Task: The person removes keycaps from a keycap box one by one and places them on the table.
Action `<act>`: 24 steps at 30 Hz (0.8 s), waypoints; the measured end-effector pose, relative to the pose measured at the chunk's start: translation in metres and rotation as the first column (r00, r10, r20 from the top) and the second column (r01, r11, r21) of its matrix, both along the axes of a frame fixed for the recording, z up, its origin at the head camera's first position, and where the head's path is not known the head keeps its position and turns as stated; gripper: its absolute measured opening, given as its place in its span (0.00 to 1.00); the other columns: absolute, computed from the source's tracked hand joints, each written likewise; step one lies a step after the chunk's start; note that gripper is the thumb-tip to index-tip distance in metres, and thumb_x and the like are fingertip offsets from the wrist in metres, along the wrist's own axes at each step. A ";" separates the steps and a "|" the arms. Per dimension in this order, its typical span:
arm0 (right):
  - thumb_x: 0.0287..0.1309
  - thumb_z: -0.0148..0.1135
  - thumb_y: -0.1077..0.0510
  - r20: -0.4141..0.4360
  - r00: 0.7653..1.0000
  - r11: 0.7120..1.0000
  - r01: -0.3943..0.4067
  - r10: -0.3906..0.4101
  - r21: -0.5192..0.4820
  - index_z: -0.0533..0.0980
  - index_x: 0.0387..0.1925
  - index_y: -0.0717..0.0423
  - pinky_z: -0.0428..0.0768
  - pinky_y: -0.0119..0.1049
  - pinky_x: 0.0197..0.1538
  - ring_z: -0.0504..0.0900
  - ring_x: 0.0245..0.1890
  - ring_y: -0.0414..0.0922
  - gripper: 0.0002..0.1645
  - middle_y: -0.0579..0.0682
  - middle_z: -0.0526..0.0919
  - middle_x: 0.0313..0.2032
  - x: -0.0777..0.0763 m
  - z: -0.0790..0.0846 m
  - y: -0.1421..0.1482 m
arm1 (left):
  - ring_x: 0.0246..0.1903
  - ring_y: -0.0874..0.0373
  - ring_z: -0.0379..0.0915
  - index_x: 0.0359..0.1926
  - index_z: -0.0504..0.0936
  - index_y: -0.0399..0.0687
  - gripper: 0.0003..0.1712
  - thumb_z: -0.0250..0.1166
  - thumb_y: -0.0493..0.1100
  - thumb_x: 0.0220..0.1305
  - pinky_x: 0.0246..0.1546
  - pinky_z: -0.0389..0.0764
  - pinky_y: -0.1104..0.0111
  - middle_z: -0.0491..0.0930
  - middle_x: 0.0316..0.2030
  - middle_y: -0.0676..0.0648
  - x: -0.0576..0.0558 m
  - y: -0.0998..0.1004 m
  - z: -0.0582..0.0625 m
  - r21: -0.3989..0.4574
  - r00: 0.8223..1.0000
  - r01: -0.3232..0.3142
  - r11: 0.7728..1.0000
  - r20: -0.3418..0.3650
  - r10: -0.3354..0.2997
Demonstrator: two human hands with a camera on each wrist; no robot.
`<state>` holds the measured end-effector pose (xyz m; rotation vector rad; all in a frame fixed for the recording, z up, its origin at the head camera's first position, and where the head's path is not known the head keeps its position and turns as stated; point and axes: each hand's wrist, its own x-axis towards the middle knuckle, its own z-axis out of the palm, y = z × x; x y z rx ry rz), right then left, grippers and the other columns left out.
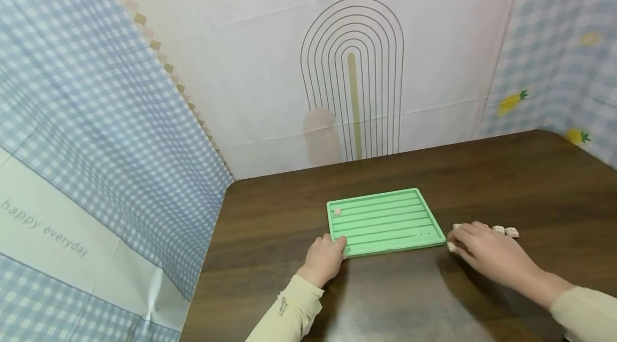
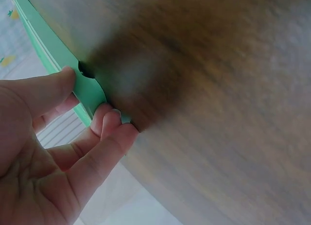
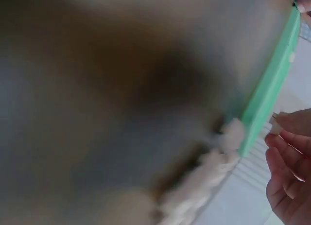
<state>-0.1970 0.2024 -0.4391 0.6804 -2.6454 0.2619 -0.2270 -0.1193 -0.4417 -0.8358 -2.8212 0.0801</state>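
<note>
A shallow green ridged tray [image 1: 385,225] lies on the brown table, with one small pale block [image 1: 337,212], shaped like a keycap, in its upper left corner. At the tray's near left corner my left hand [image 1: 324,259] grips the rim; in the left wrist view, thumb and fingers [image 2: 99,159] pinch the green edge. My right hand [image 1: 491,256] is just right of the tray's near right corner. A small pale block [image 3: 276,128] is pinched between its thumb and fingers in the right wrist view. The block's markings are too small to read.
More pale blocks [image 1: 512,232] lie on the table [image 1: 270,278] behind the right hand, which partly hides them. In the right wrist view their row [image 3: 199,183] is blurred. A patterned cloth [image 1: 260,90] hangs behind the table, with blue checked cloth at both sides.
</note>
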 end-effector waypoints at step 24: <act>0.38 0.71 0.56 0.059 0.998 1.000 0.012 -0.013 0.010 0.78 0.32 0.45 0.76 0.36 0.24 0.78 0.32 0.42 0.14 0.41 0.80 0.32 0.017 -0.003 0.010 | 0.24 0.51 0.74 0.31 0.74 0.46 0.09 0.64 0.46 0.56 0.24 0.79 0.65 0.78 0.22 0.43 -0.001 0.001 0.000 -0.017 1.000 -0.004 1.000 -0.002 0.004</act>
